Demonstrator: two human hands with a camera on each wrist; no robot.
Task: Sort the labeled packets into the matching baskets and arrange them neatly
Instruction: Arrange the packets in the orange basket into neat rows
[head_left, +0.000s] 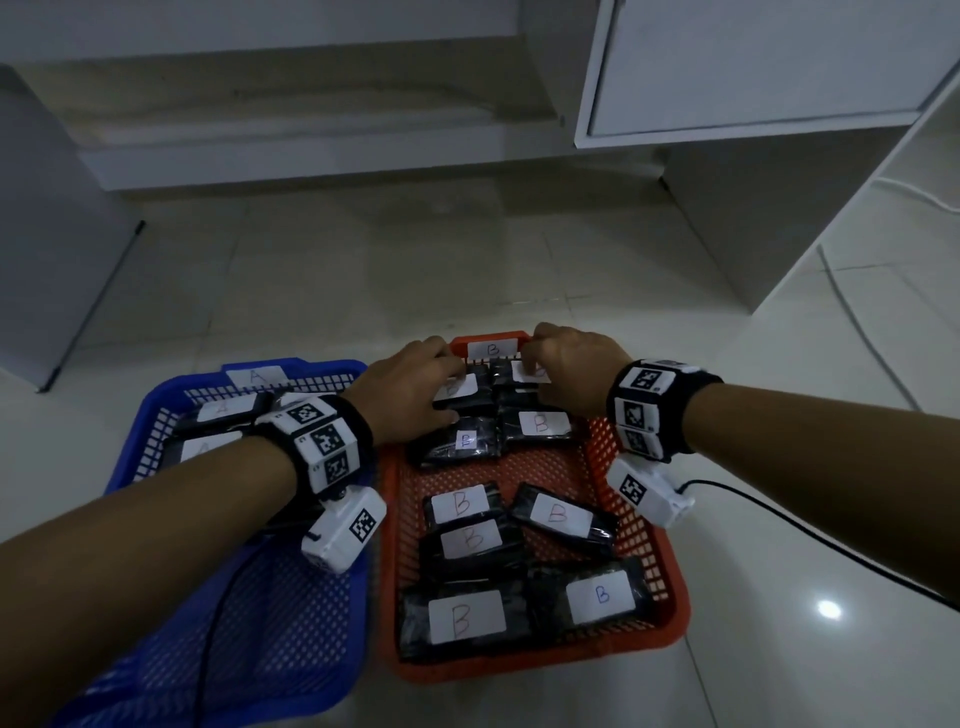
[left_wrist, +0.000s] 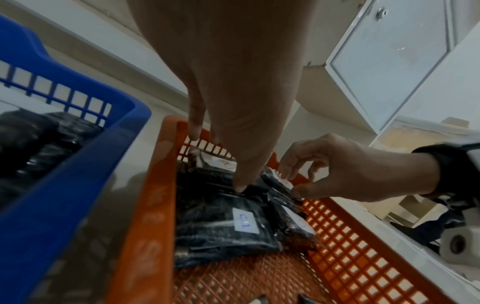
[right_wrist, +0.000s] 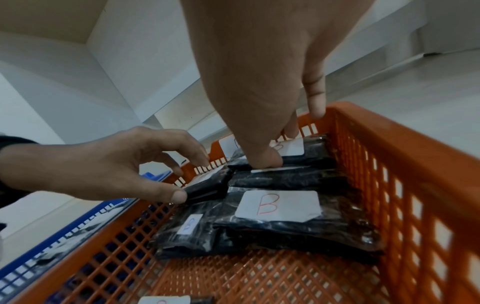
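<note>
Lying nearest in the orange basket (head_left: 655, 551): loose black B packets (head_left: 465, 618), some askew. Mid-basket, two more B packets (right_wrist: 278, 202) side by side. At the far wall, left hand (head_left: 410, 387) pinches a far-left packet (right_wrist: 207, 185) between thumb and fingers; right hand (head_left: 571, 371) likewise grips the far-right packet (right_wrist: 298, 152). Blue basket (head_left: 156, 410), left, holds A packets (head_left: 223, 410).

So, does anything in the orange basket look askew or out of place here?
Yes. In the orange basket one B packet lies rotated off the row, and the nearer packets overlap. A bare strip of mesh separates them from the far packets, where the left hand and right hand work.
</note>
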